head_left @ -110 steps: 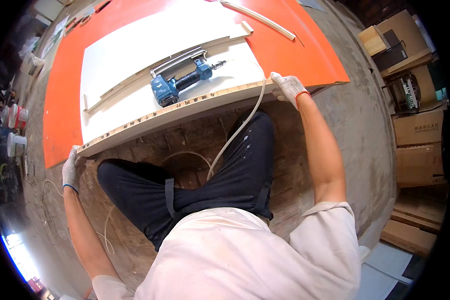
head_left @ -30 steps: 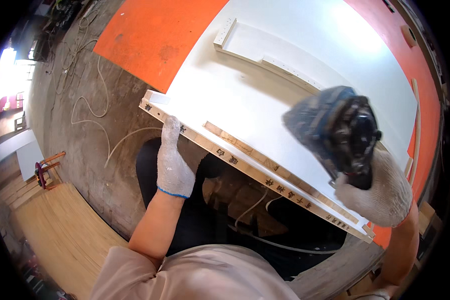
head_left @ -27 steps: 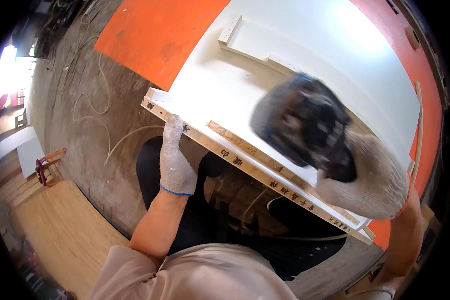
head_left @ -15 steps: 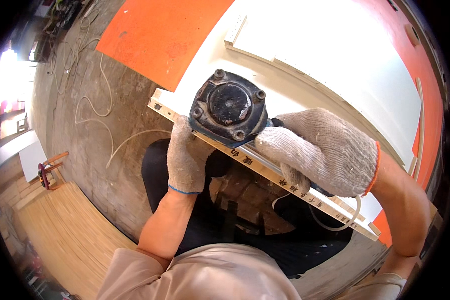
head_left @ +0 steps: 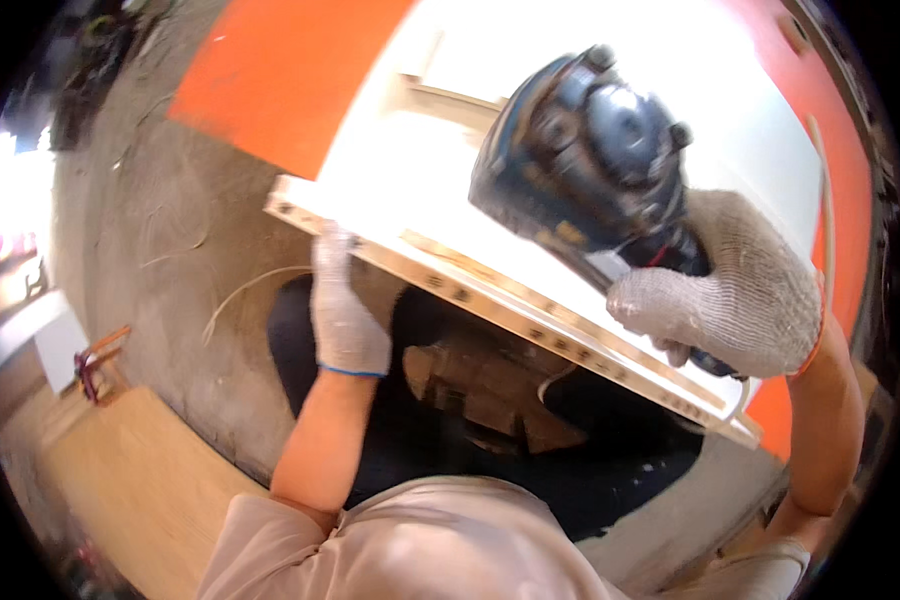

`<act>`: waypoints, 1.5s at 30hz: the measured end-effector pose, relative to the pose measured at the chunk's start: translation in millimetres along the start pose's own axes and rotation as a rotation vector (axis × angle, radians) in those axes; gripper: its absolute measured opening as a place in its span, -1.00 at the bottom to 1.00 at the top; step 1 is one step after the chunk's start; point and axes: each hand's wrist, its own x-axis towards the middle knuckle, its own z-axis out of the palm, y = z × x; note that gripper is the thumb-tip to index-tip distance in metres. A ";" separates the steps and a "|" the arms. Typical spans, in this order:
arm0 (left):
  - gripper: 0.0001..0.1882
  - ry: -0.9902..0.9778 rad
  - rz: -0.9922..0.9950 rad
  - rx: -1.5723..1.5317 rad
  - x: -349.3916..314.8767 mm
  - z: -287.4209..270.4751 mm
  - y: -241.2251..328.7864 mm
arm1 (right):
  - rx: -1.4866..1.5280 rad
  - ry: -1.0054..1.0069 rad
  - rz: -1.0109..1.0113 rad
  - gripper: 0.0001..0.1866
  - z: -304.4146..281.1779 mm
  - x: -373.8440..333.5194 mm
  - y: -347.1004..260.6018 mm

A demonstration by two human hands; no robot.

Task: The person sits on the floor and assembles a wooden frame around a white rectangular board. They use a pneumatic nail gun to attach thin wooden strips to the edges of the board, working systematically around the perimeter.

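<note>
My right hand (head_left: 735, 300), in a knit work glove, grips a blue pneumatic nail gun (head_left: 585, 150) held up over the white panel (head_left: 530, 200), its rear cap toward the camera. My gloved left hand (head_left: 345, 310) holds the near edge of that panel by its left corner. The panel's front edge (head_left: 530, 315) shows a pale wooden strip. A wooden frame piece (head_left: 450, 95) lies on top of the panel further back.
The white panel rests on an orange sheet (head_left: 290, 70) spread over a concrete floor (head_left: 170, 250). A thin air hose (head_left: 240, 295) curls on the floor. Wooden boards (head_left: 120, 470) and a red clamp (head_left: 95, 360) lie at the left.
My right hand has lifted the nail gun up and to the right, away from the panel's left front edge. The left hand stays on the near edge.
</note>
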 end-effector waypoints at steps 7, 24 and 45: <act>-0.25 -0.378 -0.383 0.134 -78.9 3.5 -43.5 | -0.385 0.309 0.095 -0.72 -62.3 -91.3 96.9; 0.10 -0.863 -0.841 0.295 -239.3 126.8 -189.0 | -0.418 0.338 -0.026 -0.77 -83.9 -229.4 328.8; -0.11 -0.591 -0.819 0.139 -291.4 174.1 -242.7 | -0.299 0.306 -0.118 -0.79 -74.5 -249.4 376.0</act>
